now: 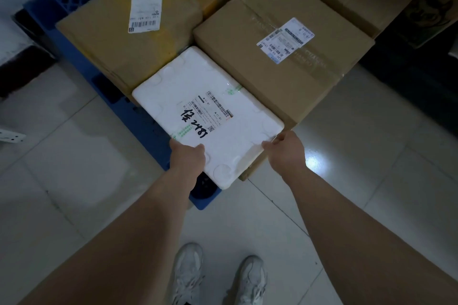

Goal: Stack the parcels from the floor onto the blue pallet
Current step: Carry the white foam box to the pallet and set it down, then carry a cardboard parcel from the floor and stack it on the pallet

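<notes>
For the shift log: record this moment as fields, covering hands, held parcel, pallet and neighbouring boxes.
left hand: left hand grips near edge of white foam box
right hand: right hand grips its right corner
foam box: over blue pallet corner, printed label up
neighbours: left cardboard box, right cardboard box, both labelled
floor: pale tile floor

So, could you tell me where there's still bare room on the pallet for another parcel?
Little shows. The blue pallet has a bare strip along its left edge beside the left cardboard box. The centre is crowded: the white foam box, held by both hands, sits between that box and the right cardboard box.
</notes>
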